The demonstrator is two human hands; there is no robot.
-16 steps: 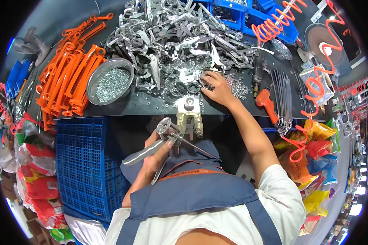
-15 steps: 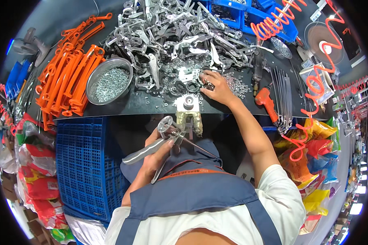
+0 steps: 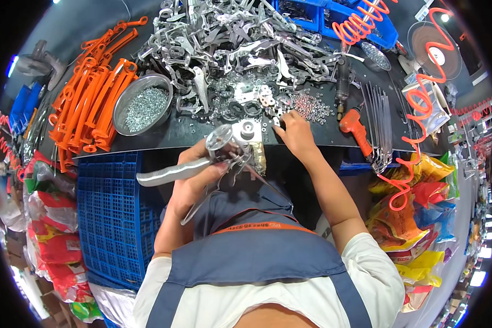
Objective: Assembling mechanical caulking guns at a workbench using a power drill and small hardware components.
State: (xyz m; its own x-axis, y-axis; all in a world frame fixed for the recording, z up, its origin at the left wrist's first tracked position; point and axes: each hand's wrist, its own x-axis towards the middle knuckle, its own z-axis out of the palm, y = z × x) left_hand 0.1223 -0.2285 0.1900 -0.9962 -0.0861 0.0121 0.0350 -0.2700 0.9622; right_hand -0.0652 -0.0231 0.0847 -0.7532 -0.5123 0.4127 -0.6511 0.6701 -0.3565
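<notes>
While the left hand (image 3: pixel 195 177) grips the silver hand tool (image 3: pixel 224 145), fingers wrapped around its body, the tool sits just off the table's (image 3: pixel 175 141) front edge, its round head beside the metal block (image 3: pixel 247 130) and its grey handle pointing left. Over on the other side, the right hand (image 3: pixel 297 136) is at the table edge, fingers bent and tips close together by some small metal pieces (image 3: pixel 276 119); whether they pinch one, I can't tell.

Just beyond, loose nuts (image 3: pixel 313 107) are scattered. To the left, a round steel bowl (image 3: pixel 116 116) holds a heap of small shiny pieces (image 3: pixel 146 111), with orange handles (image 3: pixel 95 106) stacked beside it. Up at the back, blue bins (image 3: pixel 387 37) hold small parts, dark ones in the left bin, and a small oval dish (image 3: pixel 387 66) carries more bits of metal. A big pile of silver levers (image 3: pixel 224 46) fills the middle.

And what a shift from half a second ago! The left hand has come up and forward, bringing the tool alongside the block, its handle reaching farther left. The right hand has drawn back from the dark rings (image 3: pixel 233 111) toward the edge.
</notes>
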